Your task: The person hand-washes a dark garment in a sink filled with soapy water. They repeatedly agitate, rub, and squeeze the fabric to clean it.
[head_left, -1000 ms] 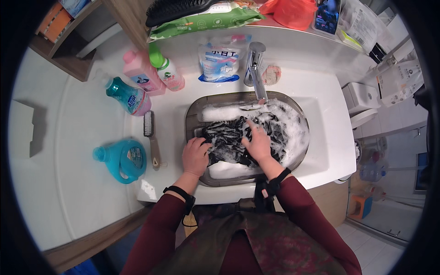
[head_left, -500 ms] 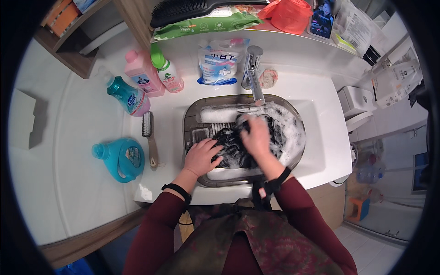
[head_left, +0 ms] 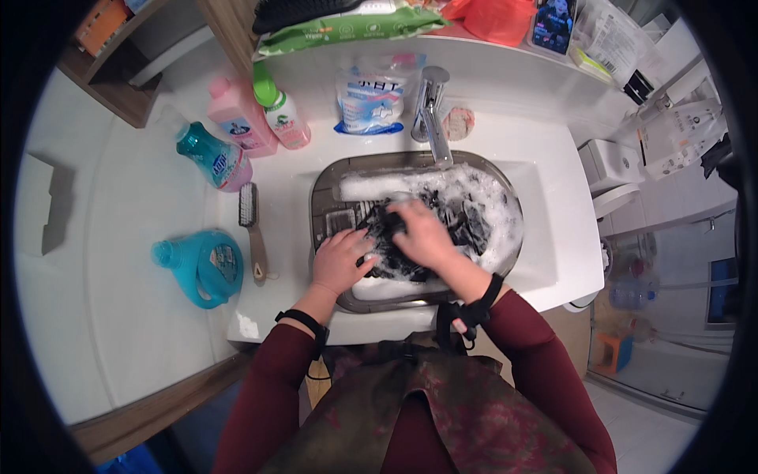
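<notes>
A dark, soapy black cloth (head_left: 471,229) lies in a grey washing basin with a ribbed washboard part (head_left: 318,207), set in the white sink. My left hand (head_left: 339,257) rests on the cloth's left part, fingers stretched and apart, pressing it down. My right hand (head_left: 421,235) is closed over a dark bunch at the middle of the cloth. Motion smears its fingers, and the bunch looks like part of the same cloth. White foam (head_left: 497,201) covers the basin's right side and surrounds the cloth.
A chrome faucet (head_left: 433,118) leans over the basin's back edge. To the left stand a blue jug (head_left: 207,268), a wooden-handled scrub brush (head_left: 254,237), a teal bottle (head_left: 213,158), a pink bottle (head_left: 243,122) and a green-capped bottle (head_left: 283,118). A detergent bag (head_left: 369,99) stands behind.
My right hand has moved left and slightly nearer, toward my left hand, drawing the dark bunch along. My left hand stays on the cloth. The whole view has shifted slightly.
</notes>
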`<state>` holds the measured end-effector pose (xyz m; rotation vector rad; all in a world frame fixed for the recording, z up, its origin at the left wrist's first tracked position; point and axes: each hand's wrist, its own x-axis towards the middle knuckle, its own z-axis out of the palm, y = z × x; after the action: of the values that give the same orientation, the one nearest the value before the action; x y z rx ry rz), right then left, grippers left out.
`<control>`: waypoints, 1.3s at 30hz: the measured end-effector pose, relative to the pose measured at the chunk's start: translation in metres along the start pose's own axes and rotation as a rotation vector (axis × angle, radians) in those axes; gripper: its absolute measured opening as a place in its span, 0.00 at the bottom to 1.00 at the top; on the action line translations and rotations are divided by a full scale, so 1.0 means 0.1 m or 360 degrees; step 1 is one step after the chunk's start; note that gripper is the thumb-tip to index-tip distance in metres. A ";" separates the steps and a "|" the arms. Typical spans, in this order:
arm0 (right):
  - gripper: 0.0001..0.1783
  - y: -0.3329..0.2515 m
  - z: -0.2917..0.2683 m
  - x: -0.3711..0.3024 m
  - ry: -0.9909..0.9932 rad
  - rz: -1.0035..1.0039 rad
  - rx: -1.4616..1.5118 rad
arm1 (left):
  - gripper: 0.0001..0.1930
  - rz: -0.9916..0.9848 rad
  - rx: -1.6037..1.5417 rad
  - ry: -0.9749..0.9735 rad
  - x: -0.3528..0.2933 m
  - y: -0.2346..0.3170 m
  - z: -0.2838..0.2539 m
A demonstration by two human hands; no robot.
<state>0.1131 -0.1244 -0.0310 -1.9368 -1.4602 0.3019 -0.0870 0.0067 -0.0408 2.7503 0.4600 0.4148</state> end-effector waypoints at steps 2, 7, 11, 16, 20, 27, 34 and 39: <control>0.26 -0.07 0.08 -0.03 -0.0178 0.0127 -0.0015 | 0.16 -0.0066 0.0067 -0.0144 -0.01 -0.01 0.00; 0.22 0.23 0.11 0.05 0.0044 0.0923 -0.0524 | 0.18 -0.0023 -0.0098 -0.0105 -0.06 0.03 -0.07; 0.21 0.10 0.22 0.06 0.0158 0.0289 -0.0240 | 0.18 -0.0074 -0.0031 -0.0066 -0.05 0.06 -0.08; 0.18 -0.07 0.26 0.02 -0.0226 0.0015 -0.0039 | 0.17 -0.0105 0.0010 -0.0068 -0.06 0.03 -0.03; 0.21 0.12 0.19 0.15 0.0097 0.0823 -0.0377 | 0.19 -0.0063 0.0007 0.0026 -0.10 0.02 0.01; 0.24 -0.31 0.34 0.22 -0.0163 -0.0303 0.0196 | 0.20 -0.0307 0.0318 -0.0089 -0.09 0.06 0.09; 0.23 -0.01 0.26 0.29 -0.0085 0.0433 -0.0214 | 0.21 -0.0129 0.0088 0.0169 -0.11 0.04 0.10; 0.27 -0.09 0.36 0.19 -0.0153 -0.0477 0.0051 | 0.19 -0.0216 0.0301 -0.0030 -0.11 0.05 0.07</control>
<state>0.0932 -0.0925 -0.0478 -1.6675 -1.7704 0.2821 -0.0932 -0.0038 -0.0475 2.8776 0.7102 0.3267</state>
